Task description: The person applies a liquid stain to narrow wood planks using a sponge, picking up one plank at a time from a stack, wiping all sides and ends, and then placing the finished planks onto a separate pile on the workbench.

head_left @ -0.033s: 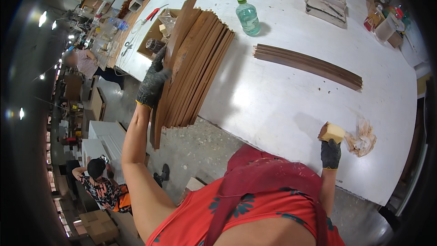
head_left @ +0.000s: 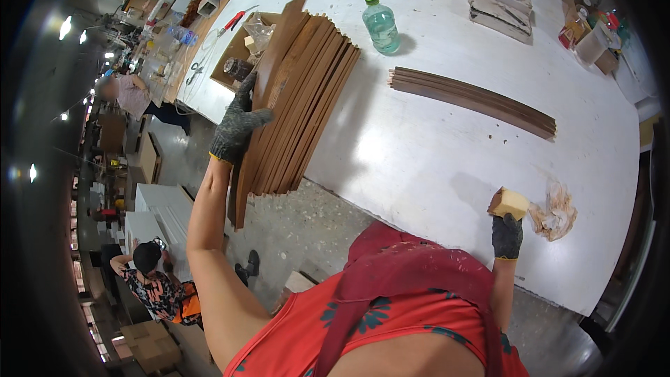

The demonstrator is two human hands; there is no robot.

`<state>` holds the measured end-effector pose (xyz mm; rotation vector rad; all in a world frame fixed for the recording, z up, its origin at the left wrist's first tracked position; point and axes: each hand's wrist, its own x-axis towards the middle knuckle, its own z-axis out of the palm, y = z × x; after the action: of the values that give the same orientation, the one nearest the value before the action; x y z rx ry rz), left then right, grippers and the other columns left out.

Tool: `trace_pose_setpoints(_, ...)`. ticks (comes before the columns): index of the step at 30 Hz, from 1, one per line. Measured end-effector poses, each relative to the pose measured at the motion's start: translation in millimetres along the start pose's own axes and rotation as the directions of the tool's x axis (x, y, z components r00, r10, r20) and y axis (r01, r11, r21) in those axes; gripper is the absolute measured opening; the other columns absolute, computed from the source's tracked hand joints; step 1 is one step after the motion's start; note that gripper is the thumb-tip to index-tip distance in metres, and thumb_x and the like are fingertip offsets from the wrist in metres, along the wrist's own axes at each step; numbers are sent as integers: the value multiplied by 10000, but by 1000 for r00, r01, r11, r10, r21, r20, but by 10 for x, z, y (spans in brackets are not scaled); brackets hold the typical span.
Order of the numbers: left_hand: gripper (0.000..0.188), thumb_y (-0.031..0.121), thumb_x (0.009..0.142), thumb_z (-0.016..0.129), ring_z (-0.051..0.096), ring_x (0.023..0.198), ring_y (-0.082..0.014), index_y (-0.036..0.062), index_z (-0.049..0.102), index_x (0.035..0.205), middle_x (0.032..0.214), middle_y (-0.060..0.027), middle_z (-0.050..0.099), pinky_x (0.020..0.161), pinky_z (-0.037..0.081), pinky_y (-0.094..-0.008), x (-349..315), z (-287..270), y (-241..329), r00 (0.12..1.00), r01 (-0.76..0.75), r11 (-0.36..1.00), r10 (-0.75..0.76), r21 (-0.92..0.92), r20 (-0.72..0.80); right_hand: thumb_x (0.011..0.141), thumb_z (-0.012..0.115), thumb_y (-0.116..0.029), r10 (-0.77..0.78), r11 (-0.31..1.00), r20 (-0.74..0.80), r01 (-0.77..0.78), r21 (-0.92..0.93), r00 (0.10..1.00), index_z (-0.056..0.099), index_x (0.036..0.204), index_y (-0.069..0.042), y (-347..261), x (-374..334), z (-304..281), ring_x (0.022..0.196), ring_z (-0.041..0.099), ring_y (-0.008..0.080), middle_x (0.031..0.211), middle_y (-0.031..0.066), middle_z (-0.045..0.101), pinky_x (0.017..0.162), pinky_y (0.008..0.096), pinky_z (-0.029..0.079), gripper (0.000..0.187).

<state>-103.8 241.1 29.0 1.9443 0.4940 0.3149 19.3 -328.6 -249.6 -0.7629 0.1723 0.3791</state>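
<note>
My left hand point(head_left: 237, 126), in a dark glove, grips the left edge of the outermost wooden strip point(head_left: 273, 63). Its thumb reaches across the strip's face and the index finger lies along the edge; the other fingers are mostly hidden. This strip rests at a slight angle against a row of similar brown strips point(head_left: 307, 105) on the table's left side. In my gloved right hand point(head_left: 507, 236) is a pale yellow block with a brown side point(head_left: 511, 202), perhaps a sanding sponge, held on the white tabletop. Beside it lies a crumpled, brown-stained cloth or paper point(head_left: 555, 215).
A few slim strips point(head_left: 474, 102) lie across the middle of the white table point(head_left: 433, 174). Behind them stands a green-capped bottle point(head_left: 381, 26). An open carton point(head_left: 227, 70) with a jar sits left of the row. Two people point(head_left: 157, 276) point(head_left: 132, 98) are off to the left.
My left thumb has stretched farther right over the outermost strip. The right hand and its block have stayed in place.
</note>
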Motion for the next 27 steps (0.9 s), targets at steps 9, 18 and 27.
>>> trace_pose_setpoints(9, 762, 288, 586, 758, 435, 1136, -323, 99, 448, 1256, 1170, -165, 485, 975, 357, -376, 209, 97, -238, 988, 3, 552, 125, 834, -87, 776, 634, -57, 42, 993, 52, -47, 109, 998, 323, 1304, -34, 13, 36, -116, 1191, 401, 288, 1272, 138, 429, 1032, 413, 302, 613)
trace_pose_setpoints(18, 813, 384, 554, 759, 375, 1168, -340, 122, 439, 1254, 1208, -160, 452, 1012, 261, -457, 327, 165, -334, 944, 105, 316, 266, 943, -194, 797, 614, -68, 19, 997, 56, -23, 73, 998, 335, 1299, -40, 23, 31, -122, 1182, 413, 280, 1270, 132, 434, 1021, 405, 319, 576)
trace_pose_setpoints(27, 928, 355, 563, 782, 391, 1211, -327, 52, 349, 1325, 1306, -203, 401, 1005, 326, -375, 478, 7, -343, 985, 129, 544, 29, 829, -172, 830, 590, -125, -17, 978, 51, 27, -206, 999, 353, 1278, -29, 22, 25, -196, 1158, 435, 265, 1256, 129, 444, 991, 377, 354, 515)
